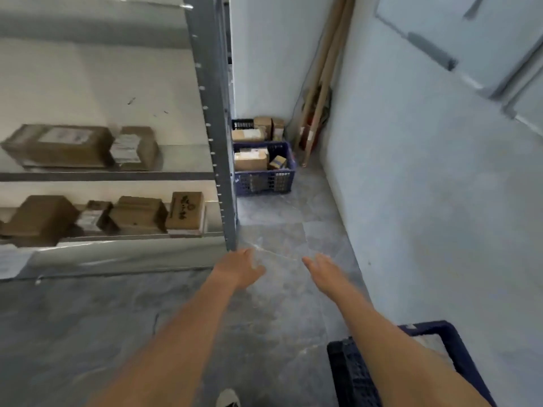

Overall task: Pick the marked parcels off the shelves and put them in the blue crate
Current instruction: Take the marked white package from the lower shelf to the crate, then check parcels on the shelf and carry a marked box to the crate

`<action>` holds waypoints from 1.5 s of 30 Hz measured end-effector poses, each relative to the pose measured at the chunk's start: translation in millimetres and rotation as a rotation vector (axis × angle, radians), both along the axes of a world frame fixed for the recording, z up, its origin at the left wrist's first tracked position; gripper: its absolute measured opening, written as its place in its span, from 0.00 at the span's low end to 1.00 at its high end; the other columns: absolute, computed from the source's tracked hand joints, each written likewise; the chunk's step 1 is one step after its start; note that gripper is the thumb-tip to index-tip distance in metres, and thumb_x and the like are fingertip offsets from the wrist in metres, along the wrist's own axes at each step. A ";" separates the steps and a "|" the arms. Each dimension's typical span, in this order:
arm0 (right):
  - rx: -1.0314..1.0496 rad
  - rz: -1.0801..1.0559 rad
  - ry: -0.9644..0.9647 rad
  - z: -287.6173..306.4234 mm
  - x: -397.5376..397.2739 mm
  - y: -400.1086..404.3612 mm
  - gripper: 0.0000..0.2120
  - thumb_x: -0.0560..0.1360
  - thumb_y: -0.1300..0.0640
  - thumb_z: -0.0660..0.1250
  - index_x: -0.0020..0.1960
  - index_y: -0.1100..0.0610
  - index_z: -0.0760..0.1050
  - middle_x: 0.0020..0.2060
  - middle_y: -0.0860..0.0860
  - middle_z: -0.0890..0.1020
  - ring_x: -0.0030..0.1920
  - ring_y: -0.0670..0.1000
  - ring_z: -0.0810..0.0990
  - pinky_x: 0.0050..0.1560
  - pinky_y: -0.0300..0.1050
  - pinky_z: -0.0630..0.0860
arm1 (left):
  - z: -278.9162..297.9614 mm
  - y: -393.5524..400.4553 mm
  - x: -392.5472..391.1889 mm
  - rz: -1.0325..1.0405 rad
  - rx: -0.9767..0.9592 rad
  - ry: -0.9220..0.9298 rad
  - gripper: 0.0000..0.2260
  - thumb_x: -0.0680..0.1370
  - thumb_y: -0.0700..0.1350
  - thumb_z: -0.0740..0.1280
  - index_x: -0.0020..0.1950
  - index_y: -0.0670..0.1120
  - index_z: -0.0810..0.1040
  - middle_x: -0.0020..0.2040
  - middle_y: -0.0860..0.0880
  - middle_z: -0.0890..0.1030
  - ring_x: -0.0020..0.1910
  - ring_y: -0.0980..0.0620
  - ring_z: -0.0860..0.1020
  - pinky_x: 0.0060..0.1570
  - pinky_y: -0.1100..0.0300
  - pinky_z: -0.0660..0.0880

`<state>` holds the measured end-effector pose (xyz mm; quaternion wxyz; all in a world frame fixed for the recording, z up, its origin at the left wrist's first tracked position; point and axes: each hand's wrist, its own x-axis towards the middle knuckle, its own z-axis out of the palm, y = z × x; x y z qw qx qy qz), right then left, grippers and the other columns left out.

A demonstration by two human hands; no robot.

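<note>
Both our hands empty, fingers (249, 259) spread | blue plastic crate (264, 168) holds some brown cardboard parcels (251, 160) | more wait on grey metal shelves (105, 174)

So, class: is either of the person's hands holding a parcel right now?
No: the left hand and right hand are both empty, reaching forward over the floor.

Both bare arms stretched forward over grey stone floor (279, 312); left hand (239, 268) and right hand (324, 271) empty, fingers loosely extended. Grey metal shelving unit (213, 113) at left, carrying brown cardboard parcels with white labels (58, 145) on two levels. Blue slatted plastic crate (264, 179) filled with boxes beyond the upright, near pale wooden poles (326, 71) leaning in corner. Second dark blue crate (352, 374) at lower right, under right forearm.
</note>
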<state>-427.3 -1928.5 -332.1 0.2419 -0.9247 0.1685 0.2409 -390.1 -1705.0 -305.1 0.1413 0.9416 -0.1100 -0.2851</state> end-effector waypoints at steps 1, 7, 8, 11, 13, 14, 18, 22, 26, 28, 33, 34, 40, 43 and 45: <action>-0.002 0.043 -0.006 -0.5 14.2 22.5 0.32 0.82 0.40 0.51 0.77 0.61 0.59 0.76 0.60 0.62 0.75 0.58 0.61 0.73 0.52 0.58 | 2.2 25.0 2.4 0.047 0.015 0.001 0.29 0.79 0.58 0.57 0.77 0.47 0.61 0.74 0.45 0.66 0.71 0.43 0.67 0.68 0.50 0.65; 0.005 0.386 -0.047 12.0 79.6 151.3 0.30 0.83 0.42 0.50 0.77 0.62 0.58 0.76 0.59 0.62 0.76 0.57 0.60 0.74 0.50 0.57 | 19.7 158.5 12.5 0.352 0.016 0.005 0.27 0.79 0.55 0.58 0.75 0.45 0.62 0.73 0.43 0.67 0.71 0.44 0.67 0.69 0.47 0.65; 0.007 0.428 -0.049 11.5 90.1 169.4 0.30 0.83 0.42 0.49 0.77 0.62 0.59 0.76 0.58 0.63 0.76 0.57 0.61 0.74 0.51 0.58 | 22.8 178.6 14.7 0.400 0.008 0.003 0.27 0.79 0.55 0.58 0.75 0.44 0.63 0.73 0.43 0.68 0.70 0.43 0.67 0.69 0.47 0.65; 0.052 0.509 -0.068 14.2 121.7 224.1 0.27 0.81 0.39 0.51 0.70 0.57 0.69 0.67 0.56 0.74 0.68 0.57 0.72 0.69 0.55 0.68 | 33.1 234.0 16.6 0.538 -0.003 -0.002 0.28 0.80 0.55 0.58 0.76 0.43 0.61 0.74 0.42 0.66 0.72 0.42 0.66 0.70 0.48 0.64; 0.068 0.568 -0.065 13.0 143.1 259.3 0.27 0.80 0.37 0.51 0.68 0.55 0.70 0.65 0.54 0.75 0.65 0.56 0.74 0.66 0.56 0.71 | 37.5 266.4 16.9 0.641 -0.020 -0.023 0.28 0.80 0.56 0.59 0.76 0.44 0.62 0.73 0.43 0.67 0.70 0.42 0.67 0.68 0.47 0.66; 0.073 0.605 -0.075 14.2 152.8 275.8 0.29 0.80 0.36 0.50 0.70 0.55 0.68 0.67 0.55 0.73 0.67 0.57 0.72 0.67 0.57 0.70 | 37.8 281.5 17.1 0.681 -0.018 -0.046 0.27 0.80 0.56 0.59 0.75 0.44 0.64 0.72 0.44 0.69 0.70 0.42 0.68 0.68 0.47 0.67; 0.061 0.789 -0.099 21.8 184.5 342.2 0.34 0.79 0.33 0.46 0.75 0.54 0.61 0.74 0.55 0.66 0.72 0.59 0.67 0.70 0.59 0.66 | 38.1 338.4 7.1 0.838 0.033 -0.057 0.26 0.78 0.58 0.59 0.72 0.45 0.68 0.70 0.44 0.71 0.69 0.42 0.69 0.67 0.48 0.68; 0.046 0.994 -0.107 30.8 195.8 411.7 0.34 0.80 0.35 0.47 0.79 0.55 0.55 0.78 0.54 0.59 0.77 0.56 0.58 0.74 0.58 0.60 | 39.4 387.9 -11.0 0.960 0.054 -0.080 0.26 0.77 0.59 0.60 0.71 0.48 0.70 0.70 0.45 0.72 0.67 0.43 0.71 0.67 0.49 0.68; 0.015 1.173 -0.120 31.5 202.2 483.1 0.34 0.81 0.37 0.47 0.79 0.56 0.52 0.79 0.55 0.55 0.79 0.56 0.52 0.75 0.55 0.53 | 42.4 432.5 -21.3 1.054 0.091 -0.088 0.25 0.79 0.56 0.60 0.72 0.44 0.69 0.71 0.43 0.70 0.69 0.43 0.70 0.69 0.52 0.64; 0.001 1.245 -0.153 31.7 206.1 523.7 0.33 0.82 0.38 0.48 0.79 0.57 0.53 0.79 0.56 0.54 0.79 0.57 0.52 0.76 0.55 0.52 | 39.9 461.3 -26.3 1.094 0.097 -0.082 0.27 0.78 0.60 0.58 0.72 0.45 0.68 0.71 0.44 0.70 0.69 0.42 0.70 0.69 0.51 0.65; -0.049 1.338 -0.223 34.1 209.0 612.8 0.33 0.82 0.39 0.46 0.80 0.58 0.49 0.79 0.55 0.52 0.79 0.56 0.49 0.77 0.56 0.50 | 51.9 527.6 -33.7 1.148 0.103 -0.099 0.26 0.80 0.57 0.58 0.72 0.41 0.66 0.73 0.42 0.67 0.70 0.41 0.67 0.69 0.51 0.61; -0.064 1.356 -0.234 33.8 209.0 627.5 0.33 0.82 0.39 0.45 0.80 0.58 0.49 0.79 0.55 0.52 0.79 0.56 0.50 0.77 0.56 0.50 | 53.8 539.6 -32.0 1.144 0.107 -0.110 0.27 0.81 0.56 0.58 0.73 0.40 0.64 0.74 0.42 0.65 0.72 0.42 0.64 0.70 0.52 0.58; -0.075 1.430 -0.226 37.2 218.3 702.6 0.34 0.82 0.38 0.44 0.80 0.58 0.47 0.80 0.53 0.50 0.79 0.54 0.47 0.77 0.57 0.49 | 57.3 602.3 -10.7 1.132 0.088 -0.196 0.30 0.81 0.56 0.58 0.77 0.42 0.56 0.78 0.45 0.58 0.77 0.45 0.56 0.75 0.51 0.52; -0.068 1.425 -0.222 35.2 237.2 736.3 0.34 0.82 0.38 0.45 0.80 0.57 0.46 0.80 0.52 0.50 0.79 0.54 0.46 0.77 0.57 0.48 | 52.4 634.8 6.9 1.120 0.093 -0.191 0.30 0.81 0.56 0.58 0.78 0.42 0.56 0.78 0.45 0.58 0.77 0.46 0.56 0.75 0.51 0.51; -0.060 1.433 -0.217 33.4 255.2 761.5 0.34 0.82 0.38 0.45 0.80 0.57 0.46 0.80 0.52 0.50 0.79 0.54 0.46 0.77 0.57 0.47 | 49.7 658.9 22.1 1.128 0.095 -0.190 0.30 0.81 0.55 0.57 0.78 0.41 0.55 0.78 0.44 0.57 0.77 0.46 0.55 0.75 0.51 0.50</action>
